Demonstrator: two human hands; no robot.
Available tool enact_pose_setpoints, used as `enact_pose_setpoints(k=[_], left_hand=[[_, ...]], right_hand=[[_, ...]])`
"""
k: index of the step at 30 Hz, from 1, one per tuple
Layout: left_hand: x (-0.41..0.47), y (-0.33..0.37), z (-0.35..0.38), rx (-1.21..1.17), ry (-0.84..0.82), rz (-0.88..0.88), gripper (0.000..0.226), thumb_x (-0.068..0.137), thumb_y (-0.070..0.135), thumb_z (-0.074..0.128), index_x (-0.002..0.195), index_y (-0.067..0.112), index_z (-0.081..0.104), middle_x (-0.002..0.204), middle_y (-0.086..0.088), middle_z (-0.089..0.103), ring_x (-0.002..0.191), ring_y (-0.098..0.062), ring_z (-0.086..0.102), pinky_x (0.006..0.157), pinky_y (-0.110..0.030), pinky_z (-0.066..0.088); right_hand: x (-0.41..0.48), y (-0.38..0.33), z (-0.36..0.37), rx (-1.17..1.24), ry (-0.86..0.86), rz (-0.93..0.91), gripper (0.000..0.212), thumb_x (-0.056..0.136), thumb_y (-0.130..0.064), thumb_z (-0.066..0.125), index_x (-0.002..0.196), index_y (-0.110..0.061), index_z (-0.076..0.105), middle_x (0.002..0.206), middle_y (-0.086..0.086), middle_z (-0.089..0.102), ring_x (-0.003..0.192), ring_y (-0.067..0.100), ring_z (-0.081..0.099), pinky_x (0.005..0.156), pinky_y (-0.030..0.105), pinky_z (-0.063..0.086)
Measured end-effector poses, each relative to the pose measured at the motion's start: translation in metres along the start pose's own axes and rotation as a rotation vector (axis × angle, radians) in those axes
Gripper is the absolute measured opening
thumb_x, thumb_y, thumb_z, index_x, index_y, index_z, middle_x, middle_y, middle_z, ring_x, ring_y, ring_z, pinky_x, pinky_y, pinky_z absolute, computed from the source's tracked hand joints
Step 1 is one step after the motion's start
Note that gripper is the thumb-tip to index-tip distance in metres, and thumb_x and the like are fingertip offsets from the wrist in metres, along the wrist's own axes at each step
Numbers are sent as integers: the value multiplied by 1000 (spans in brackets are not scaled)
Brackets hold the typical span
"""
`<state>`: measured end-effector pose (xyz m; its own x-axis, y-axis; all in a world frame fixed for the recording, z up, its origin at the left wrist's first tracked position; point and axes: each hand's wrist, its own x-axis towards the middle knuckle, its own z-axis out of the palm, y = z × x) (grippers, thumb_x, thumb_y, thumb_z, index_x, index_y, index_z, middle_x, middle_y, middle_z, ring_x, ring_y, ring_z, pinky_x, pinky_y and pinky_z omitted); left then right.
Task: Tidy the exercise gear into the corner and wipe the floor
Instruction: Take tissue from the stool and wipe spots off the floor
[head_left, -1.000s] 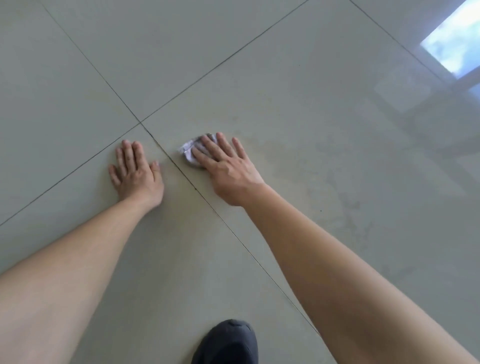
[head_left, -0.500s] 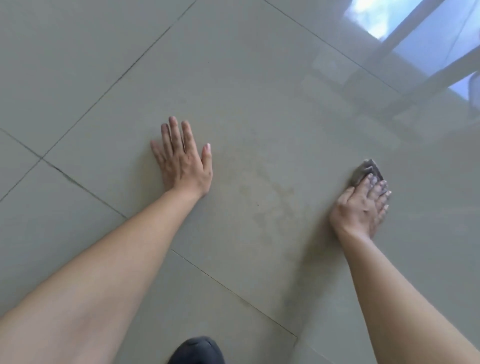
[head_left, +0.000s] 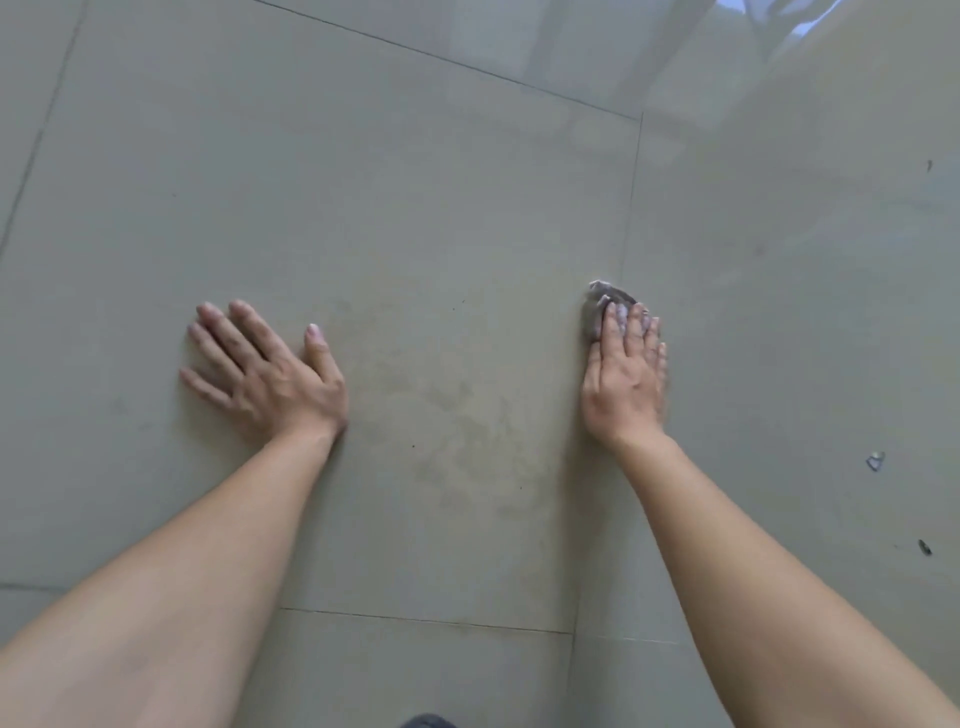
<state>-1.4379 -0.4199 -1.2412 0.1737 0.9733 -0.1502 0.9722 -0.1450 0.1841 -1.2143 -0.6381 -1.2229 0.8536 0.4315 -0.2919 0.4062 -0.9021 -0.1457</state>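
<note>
The left hand (head_left: 265, 374) lies flat on the glossy pale grey-green tiled floor (head_left: 415, 208), fingers (head_left: 234, 338) straight and slightly spread, thumb out to the side. The right hand (head_left: 626, 379) presses a small crumpled grey cloth wad (head_left: 596, 312) onto the floor; its fingers (head_left: 631, 332) are straight and close together, and the wad pokes out past the fingertips and beside the index finger, by a tile seam. A faint brownish smudge (head_left: 457, 441) marks the tile between the two hands.

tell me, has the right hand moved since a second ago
Yes. The right hand slid rightward: it was left of the smudged patch, now right of it, by a grout line.
</note>
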Motion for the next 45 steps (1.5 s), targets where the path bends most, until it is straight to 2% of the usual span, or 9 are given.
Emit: enact_pose_setpoints(k=[3, 8, 13, 19, 28, 30, 35, 37, 45], left_hand=[[1, 0, -1, 3, -34, 7, 77, 97, 50, 30, 153, 0, 15, 162, -22, 8, 150, -36, 5, 116, -63, 3], [5, 3, -4, 42, -83, -11, 78, 97, 51, 27, 154, 0, 13, 162, -22, 5, 150, -36, 3, 116, -62, 2], [3, 2, -6, 65, -97, -15, 79, 95, 52, 23, 154, 0, 13, 162, -23, 5, 150, -37, 3, 115, -65, 6], [6, 5, -3, 58, -54, -1, 78, 96, 51, 27, 153, 0, 14, 162, -23, 7, 150, -38, 5, 115, -64, 5], [6, -1, 4, 70, -18, 7, 77, 97, 51, 26, 153, 1, 14, 162, -23, 8, 150, -39, 6, 115, -64, 6], [6, -1, 6, 77, -8, 14, 77, 97, 52, 25, 153, 1, 14, 162, -24, 8, 149, -39, 6, 115, -64, 7], [8, 1, 6, 96, 9, 13, 77, 97, 51, 25, 153, 0, 14, 161, -24, 8, 149, -39, 5, 114, -63, 5], [7, 0, 5, 105, 8, 12, 77, 97, 51, 26, 153, 0, 14, 161, -24, 8, 149, -39, 5, 115, -63, 5], [6, 0, 5, 122, 3, 14, 76, 97, 51, 25, 153, 1, 16, 161, -24, 10, 149, -40, 9, 115, -63, 8]], right_hand=[[0, -35, 2, 67, -2, 121, 58, 106, -28, 29, 159, -21, 8, 167, 10, -2, 153, 29, -5, 123, 41, 3], [-38, -103, 23, 32, -69, -199, 63, 99, -20, 31, 159, -20, 13, 166, 9, 0, 153, 31, -6, 122, 38, -5], [13, -66, -6, -118, -119, -443, 66, 99, -18, 38, 159, -22, 11, 167, 7, 2, 154, 29, -2, 124, 43, -4], [119, -36, -36, 112, 93, 280, 58, 104, -24, 28, 159, -16, 14, 166, 14, 4, 153, 34, -2, 123, 41, 4], [105, -106, 0, -61, -16, -908, 51, 100, -24, 41, 151, -20, 41, 160, 10, 32, 150, 31, 23, 124, 43, 12], [152, -95, -20, -82, 36, -793, 52, 101, -26, 38, 153, -21, 37, 162, 9, 28, 151, 31, 19, 124, 41, 9], [243, -86, -68, 52, 83, 88, 57, 103, -26, 29, 159, -21, 18, 166, 10, 7, 153, 34, 2, 123, 40, 2], [237, -108, -65, 82, 52, 137, 56, 104, -27, 27, 159, -19, 16, 166, 12, 4, 153, 35, -1, 122, 39, 1], [108, -209, 2, -62, -149, -1007, 52, 104, -30, 34, 156, -24, 29, 165, 6, 17, 153, 32, 6, 123, 39, 3]])
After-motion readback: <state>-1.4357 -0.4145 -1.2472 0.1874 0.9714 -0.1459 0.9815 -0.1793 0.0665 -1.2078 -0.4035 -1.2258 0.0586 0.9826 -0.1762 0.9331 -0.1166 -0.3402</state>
